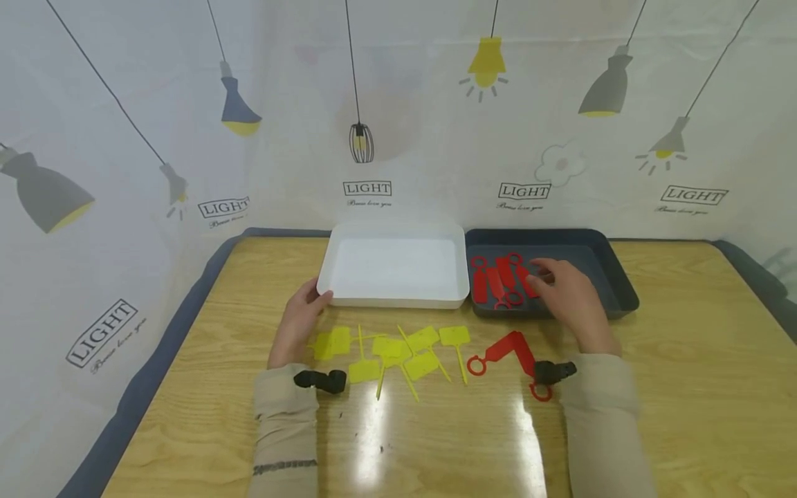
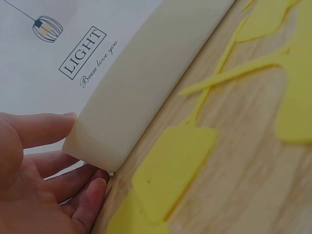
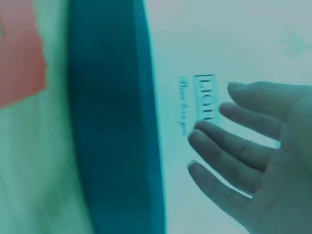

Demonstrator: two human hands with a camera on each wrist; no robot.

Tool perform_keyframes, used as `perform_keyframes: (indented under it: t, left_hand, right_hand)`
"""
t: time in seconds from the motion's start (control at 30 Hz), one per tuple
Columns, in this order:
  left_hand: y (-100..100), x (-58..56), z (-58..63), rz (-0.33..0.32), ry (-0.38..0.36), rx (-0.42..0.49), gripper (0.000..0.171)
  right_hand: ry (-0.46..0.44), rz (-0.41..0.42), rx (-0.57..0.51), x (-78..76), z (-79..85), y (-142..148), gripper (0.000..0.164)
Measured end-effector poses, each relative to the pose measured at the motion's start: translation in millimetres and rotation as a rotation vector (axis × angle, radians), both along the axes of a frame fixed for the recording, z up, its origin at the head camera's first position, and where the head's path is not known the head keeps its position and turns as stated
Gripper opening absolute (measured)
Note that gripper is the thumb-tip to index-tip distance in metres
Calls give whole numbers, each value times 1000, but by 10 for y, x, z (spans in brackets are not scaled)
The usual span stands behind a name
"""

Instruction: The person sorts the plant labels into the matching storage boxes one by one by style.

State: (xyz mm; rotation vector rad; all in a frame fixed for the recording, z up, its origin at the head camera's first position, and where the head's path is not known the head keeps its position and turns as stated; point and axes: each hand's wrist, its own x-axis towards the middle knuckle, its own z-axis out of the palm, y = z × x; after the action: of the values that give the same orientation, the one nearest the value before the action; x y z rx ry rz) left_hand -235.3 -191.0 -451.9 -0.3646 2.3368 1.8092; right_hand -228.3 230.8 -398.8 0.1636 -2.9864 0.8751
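Observation:
My left hand [image 1: 300, 324] grips the near-left corner of a white tray [image 1: 398, 303]. In the left wrist view, the thumb lies at the rim and the fingers curl around the tray's corner [image 2: 97, 146]. Over the dark grey tray [image 1: 625, 287] hovers my right hand [image 1: 573, 297], close to several red ring-ended plastic tags [image 1: 496, 282] inside it. Its fingers [image 3: 219, 153] are spread and relaxed in the right wrist view, with nothing between them. Two more red tags [image 1: 499, 348] lie on the table in front of the dark tray.
Several yellow plastic tags [image 1: 423, 364] with thin stems lie scattered and partly overlapping before the white tray. The two trays stand side by side on a wooden table [image 1: 187, 415]. Behind it hangs a pale cloth [image 1: 423, 90] printed with lamps.

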Motion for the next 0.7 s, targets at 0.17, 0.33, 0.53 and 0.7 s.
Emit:
perform_keyframes:
  t: [0.17, 0.33, 0.53, 0.7]
  left_hand:
    - [-11, -16, 1, -3, 6, 13, 56]
    - [3, -21, -3, -3, 4, 1, 57]
    - [-11, -9, 6, -14, 4, -21, 58]
    - [-3, -2, 2, -3, -16, -24, 59]
  right_hand:
    - [56, -5, 6, 118, 168, 19, 51]
    - [45, 81, 42, 194, 222, 40, 52]
    - [-54, 173, 61, 261, 216, 41, 55]
    - [-95, 197, 60, 318, 172, 38, 50]
